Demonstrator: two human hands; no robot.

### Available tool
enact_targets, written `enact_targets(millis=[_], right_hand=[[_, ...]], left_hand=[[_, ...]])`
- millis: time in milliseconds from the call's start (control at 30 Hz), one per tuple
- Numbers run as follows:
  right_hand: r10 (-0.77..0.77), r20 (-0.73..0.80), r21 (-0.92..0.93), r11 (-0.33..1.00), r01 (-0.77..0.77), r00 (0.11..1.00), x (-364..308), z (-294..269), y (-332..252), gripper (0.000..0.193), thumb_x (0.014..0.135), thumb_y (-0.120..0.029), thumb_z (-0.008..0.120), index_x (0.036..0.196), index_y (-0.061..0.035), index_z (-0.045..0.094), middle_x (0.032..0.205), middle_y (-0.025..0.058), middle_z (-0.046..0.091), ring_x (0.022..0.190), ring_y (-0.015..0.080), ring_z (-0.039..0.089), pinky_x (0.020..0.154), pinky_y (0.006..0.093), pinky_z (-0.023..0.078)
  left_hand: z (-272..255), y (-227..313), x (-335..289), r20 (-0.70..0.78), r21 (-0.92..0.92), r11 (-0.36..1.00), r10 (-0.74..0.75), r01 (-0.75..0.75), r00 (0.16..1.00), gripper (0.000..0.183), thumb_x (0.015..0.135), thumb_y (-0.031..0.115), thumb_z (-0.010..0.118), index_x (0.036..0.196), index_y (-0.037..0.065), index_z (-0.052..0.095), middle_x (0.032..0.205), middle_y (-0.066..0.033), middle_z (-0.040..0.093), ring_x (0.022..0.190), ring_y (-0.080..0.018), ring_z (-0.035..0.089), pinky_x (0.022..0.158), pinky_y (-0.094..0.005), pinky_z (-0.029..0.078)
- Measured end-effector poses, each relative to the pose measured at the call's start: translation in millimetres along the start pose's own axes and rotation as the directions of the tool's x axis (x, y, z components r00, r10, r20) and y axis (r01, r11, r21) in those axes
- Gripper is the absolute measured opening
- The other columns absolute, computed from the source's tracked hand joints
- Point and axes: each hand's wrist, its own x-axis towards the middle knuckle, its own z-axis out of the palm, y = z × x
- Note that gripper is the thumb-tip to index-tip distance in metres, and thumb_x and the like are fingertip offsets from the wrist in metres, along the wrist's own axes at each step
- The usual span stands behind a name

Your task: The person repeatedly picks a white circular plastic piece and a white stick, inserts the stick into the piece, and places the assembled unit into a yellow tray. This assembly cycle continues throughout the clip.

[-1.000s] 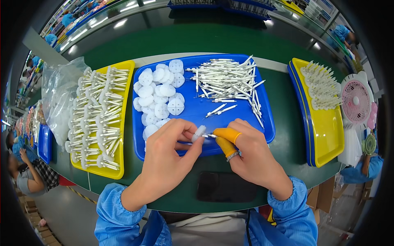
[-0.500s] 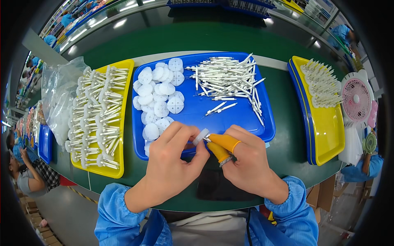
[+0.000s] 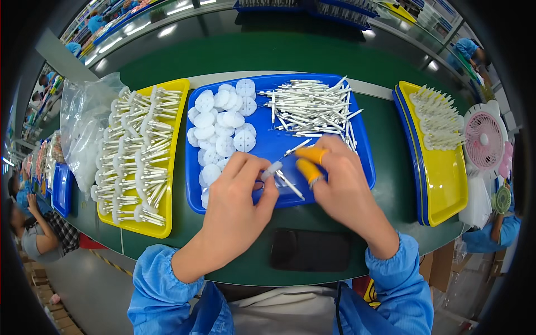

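Between the thumb and fingers of my left hand (image 3: 237, 198) is pinched a translucent white disc (image 3: 273, 168), seen nearly edge-on. A slim white rod (image 3: 290, 185) sticks out of it, slanting down to the right. My right hand (image 3: 346, 181) wears orange finger covers on thumb and forefinger, held apart with nothing visible between them. The forefinger's tip is beside a loose white rod (image 3: 296, 146); whether it touches is unclear. Below both hands lies a blue tray (image 3: 262, 120), with a pile of white discs (image 3: 223, 118) on the left and a heap of white rods (image 3: 312, 106) at right.
On the left stands a yellow tray (image 3: 180, 111) of discs fitted with rods, beside a clear plastic bag (image 3: 84, 128). Stacked trays (image 3: 446, 190) at right hold more such pieces, near a pink fan (image 3: 483, 139). A black phone (image 3: 310, 250) lies near the front edge.
My right hand has moved up and away from the disc toward the loose rods, its fingers parting. A rod now shows sticking out of the disc in my left hand. The phone is uncovered.
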Motion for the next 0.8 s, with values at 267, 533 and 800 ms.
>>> enact_targets(millis=[267,533,800], right_hand=[[-0.081,0.096,-0.206,0.973,0.099,0.992,-1.2,-8.1,16.5,0.033,0.08,0.01,0.073,0.112,0.0049,0.076,0.102,0.0182,0.065,0.1,0.0374,0.062,0.089,0.0464,0.051],[-0.075,0.233,0.162,0.986,0.038,0.97,-19.3,-24.8,-22.6,0.047,0.074,0.012,0.069,0.121,0.0058,0.075,0.097,0.0184,0.063,0.095,0.039,0.061,0.085,0.0477,0.052],[-0.064,0.231,0.093,0.995,0.043,0.971,-19.4,-21.7,-15.9,0.044,0.071,0.011,0.069,0.115,0.0076,0.075,0.096,0.0187,0.061,0.095,0.0389,0.06,0.086,0.0482,0.051]], left_hand=[[-8.9,-1.3,3.9,0.065,-0.108,0.989,-0.097,0.103,0.993,0.014,0.1,-0.002,0.075,0.114,-0.004,0.074,0.108,-0.0103,0.073,0.093,-0.0186,0.077,0.078,-0.0318,0.069],[-6.0,3.2,3.3,0.12,-0.134,0.988,-0.057,0.073,0.991,0.017,0.098,-0.006,0.074,0.114,-0.002,0.074,0.109,-0.0104,0.071,0.096,-0.0182,0.073,0.081,-0.0334,0.069],[-3.0,2.6,2.4,0.118,-0.102,0.994,-0.028,0.04,0.993,0.016,0.098,-0.004,0.075,0.113,-0.004,0.071,0.105,-0.0157,0.068,0.09,-0.0285,0.076,0.08,-0.0375,0.068]])
